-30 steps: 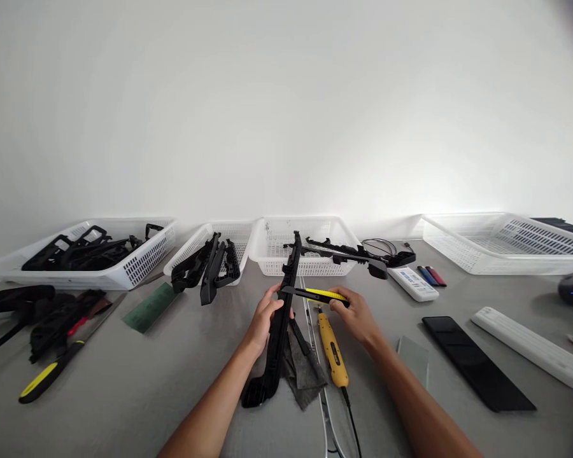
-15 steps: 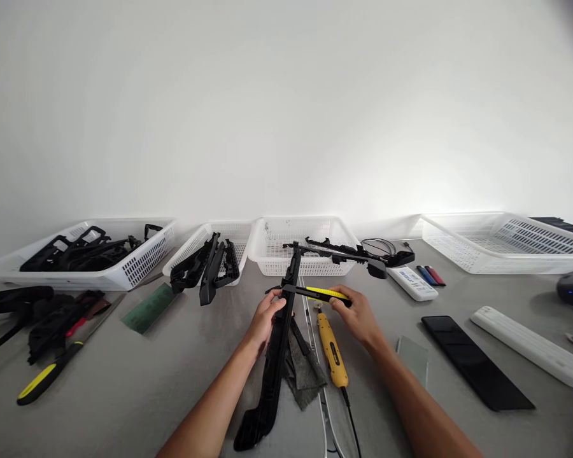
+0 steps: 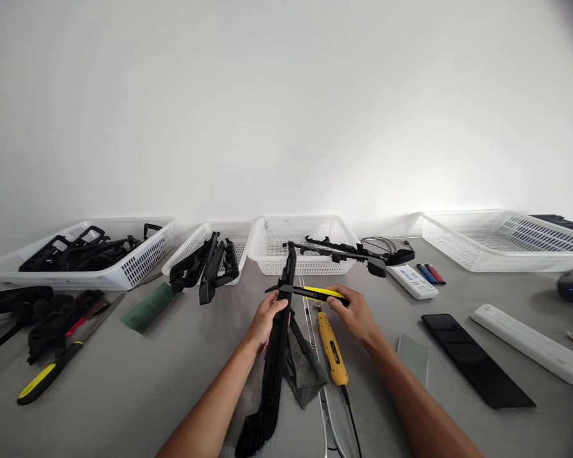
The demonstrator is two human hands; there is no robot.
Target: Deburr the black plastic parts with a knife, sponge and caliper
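My left hand (image 3: 263, 323) is closed round the middle of a long black plastic part (image 3: 273, 369) that runs from the table's near edge up towards the middle basket. My right hand (image 3: 356, 316) grips a yellow and black utility knife (image 3: 315, 293), held crosswise with its tip against the black part just above my left fingers. A grey cloth (image 3: 303, 366) lies under the part. A yellow corded tool (image 3: 332, 350) rests on the table between my hands.
White baskets line the back: a left one (image 3: 138, 264) and a second (image 3: 191, 245) with black parts, a middle one (image 3: 272, 245), and a wide one (image 3: 496, 245) at right. A remote (image 3: 413, 282), black slab (image 3: 475, 359), white bar (image 3: 530, 343) and green pad (image 3: 148, 307) lie about.
The black part has slid towards me through my left hand, its far end dropping from the basket and its near end nearing the table edge. The knife has stayed across it.
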